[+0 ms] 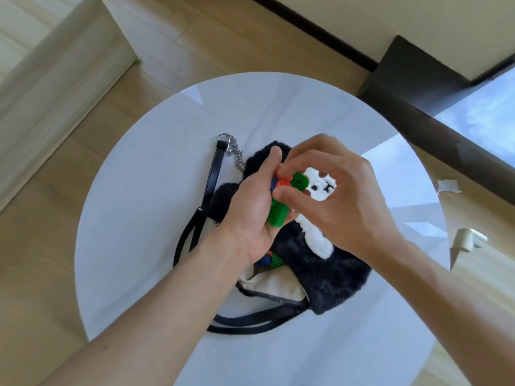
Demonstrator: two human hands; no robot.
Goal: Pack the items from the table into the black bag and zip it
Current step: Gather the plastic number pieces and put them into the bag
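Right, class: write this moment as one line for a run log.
phase: packing | left hand: holds green block | right hand: pinches green round piece | bag: on table, unzipped

Head-worn view, steeply down, close over table [139, 190]

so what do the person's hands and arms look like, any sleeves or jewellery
The left hand and the right hand are both bare, with no gloves and no rings showing. Both forearms are uncovered right to the frame edge. No sleeve, watch or bracelet is in view, and no markings can be made out.
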